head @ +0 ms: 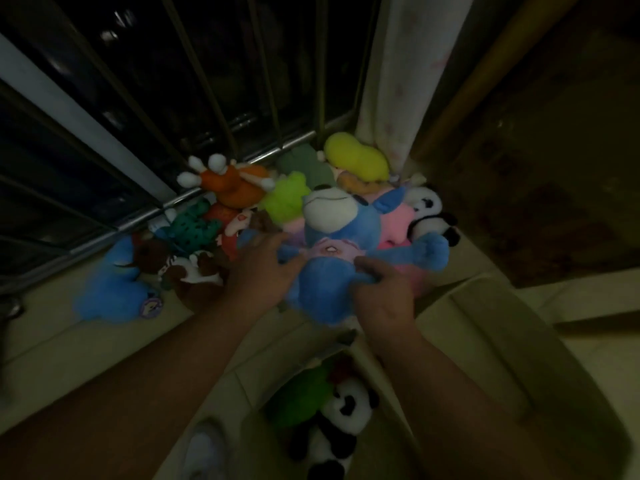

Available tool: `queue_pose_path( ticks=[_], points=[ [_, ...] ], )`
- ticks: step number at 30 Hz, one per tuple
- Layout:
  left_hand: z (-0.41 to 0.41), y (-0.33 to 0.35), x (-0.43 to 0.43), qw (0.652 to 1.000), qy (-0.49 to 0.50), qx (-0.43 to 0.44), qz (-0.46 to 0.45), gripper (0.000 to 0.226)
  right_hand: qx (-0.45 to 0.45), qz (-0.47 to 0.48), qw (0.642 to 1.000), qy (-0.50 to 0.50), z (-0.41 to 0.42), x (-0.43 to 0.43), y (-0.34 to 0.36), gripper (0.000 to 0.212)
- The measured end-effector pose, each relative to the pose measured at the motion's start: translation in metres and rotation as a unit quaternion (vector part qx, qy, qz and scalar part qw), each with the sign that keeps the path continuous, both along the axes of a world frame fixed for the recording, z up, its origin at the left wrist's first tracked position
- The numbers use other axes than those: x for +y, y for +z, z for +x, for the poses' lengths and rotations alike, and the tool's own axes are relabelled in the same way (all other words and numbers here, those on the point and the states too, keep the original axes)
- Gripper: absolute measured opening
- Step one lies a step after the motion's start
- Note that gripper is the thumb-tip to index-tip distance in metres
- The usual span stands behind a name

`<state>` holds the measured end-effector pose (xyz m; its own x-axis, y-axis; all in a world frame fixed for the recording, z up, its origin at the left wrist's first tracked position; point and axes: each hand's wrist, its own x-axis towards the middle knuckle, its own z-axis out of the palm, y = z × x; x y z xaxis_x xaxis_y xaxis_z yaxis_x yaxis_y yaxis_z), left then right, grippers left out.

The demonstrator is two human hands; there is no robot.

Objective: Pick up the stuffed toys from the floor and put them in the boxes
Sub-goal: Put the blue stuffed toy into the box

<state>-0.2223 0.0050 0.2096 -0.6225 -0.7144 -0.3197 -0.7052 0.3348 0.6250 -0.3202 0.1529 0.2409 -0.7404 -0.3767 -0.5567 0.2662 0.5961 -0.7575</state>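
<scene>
A large blue stuffed toy (341,244) with a white snout and a pink bib lies on top of a pile of stuffed toys by the window. My left hand (265,268) grips its left side and my right hand (384,292) grips its lower right side. Around it lie a lime green toy (285,199), an orange toy (235,185), a yellow toy (356,159), a panda (427,211), a pink toy (394,225) and a second blue toy (114,289). Below my arms an open cardboard box (502,348) holds a panda (343,417) and a green toy (301,396).
Dark window bars (214,98) and a metal sill rail run behind the pile. A pale curtain (412,74) hangs at the right of the window. A wooden wall or door (554,150) stands at the far right. The scene is dim.
</scene>
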Motion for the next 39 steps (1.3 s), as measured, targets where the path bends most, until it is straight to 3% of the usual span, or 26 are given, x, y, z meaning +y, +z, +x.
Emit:
queue_pose_path(
  ticks=[4,7,11,14,19,25,30,39],
  points=[
    [0.008,0.067,0.031,0.999,-0.046,-0.008,-0.006,0.063,0.028,-0.016,0.993,0.111,-0.007,0.045,0.069,0.038],
    [0.009,0.109,0.06,0.994,-0.006,-0.006,0.106,0.084,0.027,-0.034,0.988,0.151,-0.011,0.072,0.105,0.04],
    [0.016,0.145,0.104,0.97,0.075,-0.009,0.232,0.085,0.02,-0.066,0.98,0.186,-0.011,0.098,0.144,0.042],
    [0.027,0.161,0.137,0.976,0.099,-0.016,0.194,0.095,0.06,-0.073,0.978,0.188,-0.001,0.114,0.162,0.042],
    [0.06,0.184,0.191,0.981,0.134,0.013,0.139,0.08,0.002,-0.05,0.987,0.153,0.021,0.141,0.177,0.05],
    [0.112,0.17,0.233,0.973,0.151,-0.027,0.171,0.088,0.034,0.01,0.976,0.216,0.069,0.167,0.169,0.028],
    [0.157,0.154,0.262,0.978,0.129,-0.032,0.16,0.037,0.052,0.035,0.97,0.235,0.122,0.187,0.145,0.022],
    [0.193,0.146,0.318,0.969,0.133,-0.062,0.196,0.051,0.009,0.042,0.977,0.21,0.155,0.25,0.138,0.02]
  ],
)
